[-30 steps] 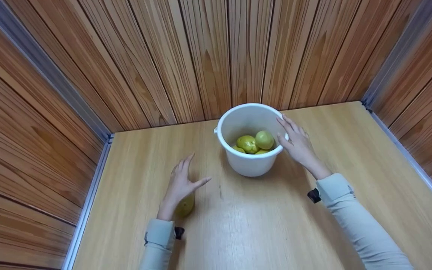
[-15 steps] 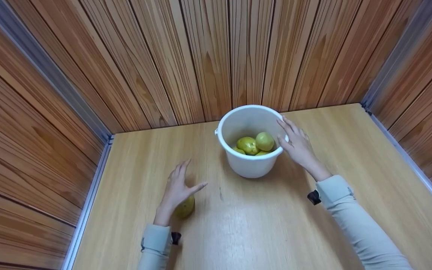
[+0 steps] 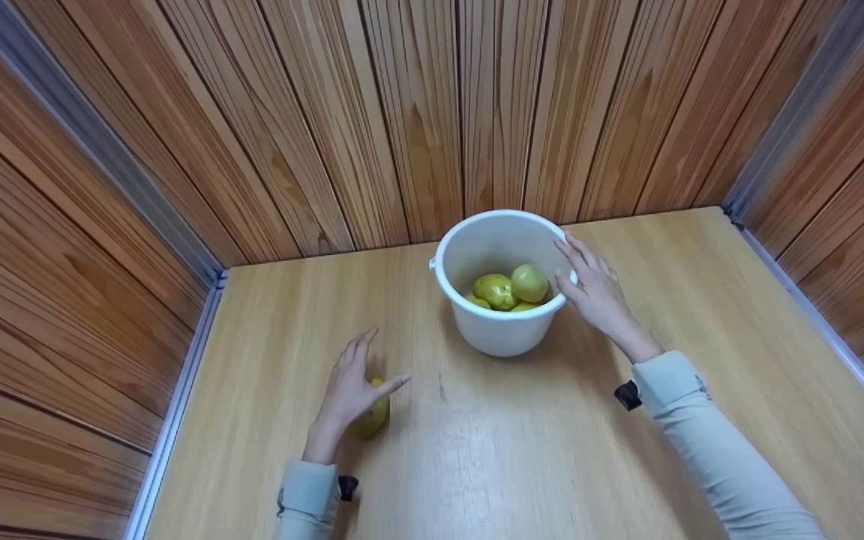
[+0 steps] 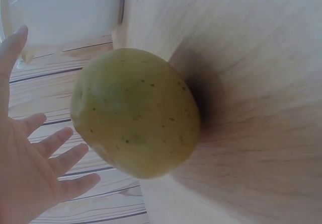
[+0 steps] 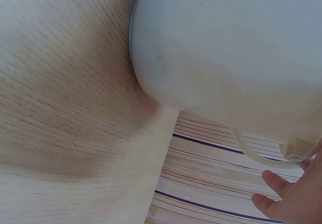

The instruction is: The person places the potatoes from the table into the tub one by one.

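Note:
My left hand [image 3: 346, 394] hovers over a yellow-green fruit with dark specks [image 4: 136, 113], its thumb spread wide from the fingers. In the left wrist view a gap shows between the hand and this roundish fruit, which lies on the table. The head view shows it partly hidden beneath my hand. At the right side of a white bucket [image 3: 503, 334], my right hand [image 3: 598, 296] rests against the rim with fingers loosely extended. Several similar fruits [image 3: 495, 291] lie inside the bucket, the lower ones partly covered.
The bucket stands upright on a light wooden table [image 3: 477, 465] near the back wood-panelled wall [image 3: 432, 127]. Its white handle [image 5: 256, 156] hangs on the far side, near my right fingers. Metal edging [image 3: 169, 420] bounds the table's left side.
My left hand has drawn back toward the near edge and slightly left, bringing its palm over the lone fruit. My right hand keeps its place at the bucket.

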Demonstrator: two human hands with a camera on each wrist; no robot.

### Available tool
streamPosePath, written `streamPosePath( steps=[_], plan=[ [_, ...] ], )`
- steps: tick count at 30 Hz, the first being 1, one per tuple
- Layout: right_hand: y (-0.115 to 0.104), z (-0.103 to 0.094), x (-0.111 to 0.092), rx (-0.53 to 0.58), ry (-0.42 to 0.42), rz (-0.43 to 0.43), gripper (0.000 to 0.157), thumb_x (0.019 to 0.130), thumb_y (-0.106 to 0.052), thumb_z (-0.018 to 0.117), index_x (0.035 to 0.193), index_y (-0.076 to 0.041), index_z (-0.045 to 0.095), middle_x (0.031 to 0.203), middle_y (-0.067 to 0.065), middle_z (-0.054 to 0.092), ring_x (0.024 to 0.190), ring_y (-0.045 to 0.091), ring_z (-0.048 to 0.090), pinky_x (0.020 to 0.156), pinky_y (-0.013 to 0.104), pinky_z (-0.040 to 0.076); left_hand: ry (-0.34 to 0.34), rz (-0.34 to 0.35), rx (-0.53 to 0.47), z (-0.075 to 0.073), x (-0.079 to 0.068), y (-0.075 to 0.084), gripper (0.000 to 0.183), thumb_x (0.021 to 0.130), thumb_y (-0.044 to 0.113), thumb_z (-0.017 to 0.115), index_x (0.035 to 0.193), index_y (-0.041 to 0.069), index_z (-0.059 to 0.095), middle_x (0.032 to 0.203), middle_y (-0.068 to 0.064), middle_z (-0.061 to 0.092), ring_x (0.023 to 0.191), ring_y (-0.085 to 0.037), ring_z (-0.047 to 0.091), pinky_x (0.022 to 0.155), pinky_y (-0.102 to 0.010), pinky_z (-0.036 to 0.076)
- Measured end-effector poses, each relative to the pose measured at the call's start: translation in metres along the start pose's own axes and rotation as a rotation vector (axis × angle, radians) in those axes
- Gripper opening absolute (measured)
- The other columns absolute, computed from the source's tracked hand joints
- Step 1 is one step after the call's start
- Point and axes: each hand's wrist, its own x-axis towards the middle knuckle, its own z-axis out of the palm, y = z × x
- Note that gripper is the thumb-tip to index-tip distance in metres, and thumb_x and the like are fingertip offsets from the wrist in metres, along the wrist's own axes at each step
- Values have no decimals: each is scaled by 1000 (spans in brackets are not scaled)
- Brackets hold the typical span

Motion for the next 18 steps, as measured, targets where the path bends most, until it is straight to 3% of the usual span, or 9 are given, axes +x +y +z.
streamPosePath(
  steps=[9,18],
  plan=[
    [0,-1,0,25,-13,12,55,96,-39,42,147,-30,23,156,1,13,136,40,19,104,64,10,-8,-21,-7,2,-4,-6,95,71,64,66,147,25,25,150,-5,27,136,-29,29,105,-57,28],
    [-2,-1,-1,32,-18,25,55,96,-39,43,147,-32,23,156,-2,11,139,37,15,105,65,9,-19,-38,-18,3,-11,-10,91,73,54,71,146,27,24,151,-2,26,136,-28,29,105,-56,29]
  ],
)
